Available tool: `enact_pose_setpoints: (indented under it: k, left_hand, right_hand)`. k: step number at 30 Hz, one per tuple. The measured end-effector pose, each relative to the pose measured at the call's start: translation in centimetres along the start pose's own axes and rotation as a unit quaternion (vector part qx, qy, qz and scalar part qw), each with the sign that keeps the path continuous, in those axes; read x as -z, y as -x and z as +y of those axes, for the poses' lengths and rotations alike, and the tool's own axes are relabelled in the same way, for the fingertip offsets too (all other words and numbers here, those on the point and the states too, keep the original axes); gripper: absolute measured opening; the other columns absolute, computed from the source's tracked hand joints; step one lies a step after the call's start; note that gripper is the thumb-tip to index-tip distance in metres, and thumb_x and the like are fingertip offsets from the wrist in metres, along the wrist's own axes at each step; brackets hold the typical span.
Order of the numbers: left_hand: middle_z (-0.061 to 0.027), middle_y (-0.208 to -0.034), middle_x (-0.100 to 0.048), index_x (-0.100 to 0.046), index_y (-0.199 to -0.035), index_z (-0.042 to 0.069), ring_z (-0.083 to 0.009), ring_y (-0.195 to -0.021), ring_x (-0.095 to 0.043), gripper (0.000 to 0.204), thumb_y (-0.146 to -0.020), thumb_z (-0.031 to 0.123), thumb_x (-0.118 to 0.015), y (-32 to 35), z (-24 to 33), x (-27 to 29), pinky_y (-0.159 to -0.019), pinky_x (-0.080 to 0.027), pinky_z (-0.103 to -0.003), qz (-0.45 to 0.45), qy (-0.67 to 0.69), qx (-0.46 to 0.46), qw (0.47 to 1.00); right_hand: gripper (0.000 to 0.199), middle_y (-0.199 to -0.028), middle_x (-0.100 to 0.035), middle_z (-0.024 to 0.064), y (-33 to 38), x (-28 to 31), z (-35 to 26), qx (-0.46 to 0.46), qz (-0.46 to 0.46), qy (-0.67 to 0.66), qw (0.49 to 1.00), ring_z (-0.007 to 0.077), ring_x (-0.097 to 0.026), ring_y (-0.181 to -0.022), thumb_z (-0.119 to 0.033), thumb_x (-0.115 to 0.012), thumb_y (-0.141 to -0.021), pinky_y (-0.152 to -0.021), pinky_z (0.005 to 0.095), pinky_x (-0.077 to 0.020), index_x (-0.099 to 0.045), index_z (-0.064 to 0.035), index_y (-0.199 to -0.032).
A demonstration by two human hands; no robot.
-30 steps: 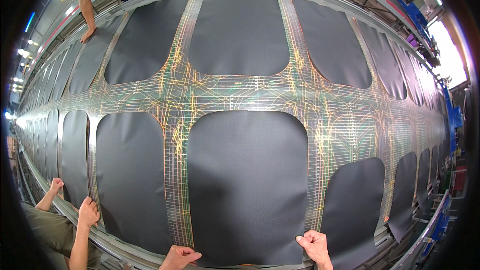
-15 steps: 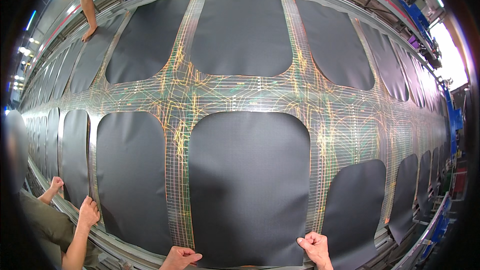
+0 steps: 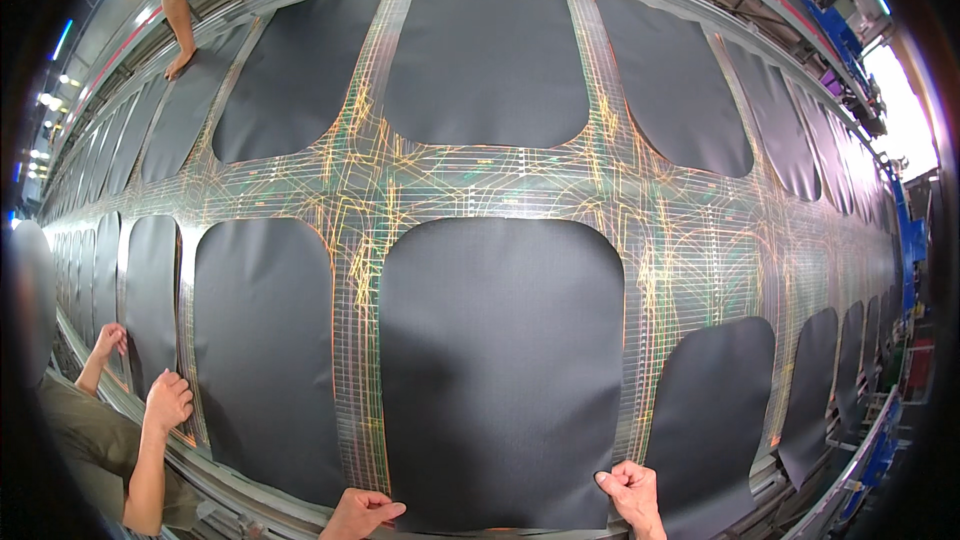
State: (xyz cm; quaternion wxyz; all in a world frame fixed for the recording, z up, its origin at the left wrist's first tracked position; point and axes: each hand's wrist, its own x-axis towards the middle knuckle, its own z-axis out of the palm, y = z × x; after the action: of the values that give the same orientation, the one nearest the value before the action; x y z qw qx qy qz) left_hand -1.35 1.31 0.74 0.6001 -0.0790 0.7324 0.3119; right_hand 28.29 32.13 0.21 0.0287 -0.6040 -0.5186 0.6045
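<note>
Dark panel (image 3: 505, 370) lay on the near side of the gridded table (image 3: 475, 180); left hand (image 3: 360, 515) and right hand (image 3: 630, 495) pinched its corners at the table's near edge. Uneven pulling risked skewing or creasing it.

Sheet (image 3: 503, 370): on the counter (image 3: 470, 182)
Left hand (image 3: 360, 516): sheet's seven o'clock corner
Right hand (image 3: 633, 496): its five o'clock corner
Far sheet (image 3: 487, 60): twelve o'clock
</note>
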Motion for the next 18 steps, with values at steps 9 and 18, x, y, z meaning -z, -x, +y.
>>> enact_pose_setpoints:
  k: [9,18]
  left_hand:
    - [-0.0031,-0.067,-0.066,-0.072,-0.079,-0.004,-0.0099,-0.061,-0.064,0.02,-0.085,0.014,-0.077,0.0,-0.4,-0.1,-0.058,-0.057,-0.026,-0.001,0.038,-0.019,0.999]
    - [-0.0005,-0.063,-0.061,-0.069,-0.076,0.0,-0.0085,-0.055,-0.057,0.02,-0.086,0.017,-0.075,-0.1,-1.2,-0.7,-0.053,-0.051,-0.026,0.022,0.019,-0.09,0.995]
  right_hand:
    - [0.031,-0.058,-0.049,-0.0064,0.3,-0.1,0.4,0.014,0.01,0.058,0.998,0.0027,-0.04,-0.056,-0.015,-0.078,-0.081,-0.049,0.0231,-0.0354,-0.055,-0.0038,-0.064]
    - [0.034,-0.059,-0.046,0.0002,-0.4,0.1,0.8,0.081,0.006,0.113,0.99,0.0083,-0.043,-0.061,-0.027,-0.076,-0.082,-0.054,0.03,-0.0401,-0.057,-0.0018,-0.069]
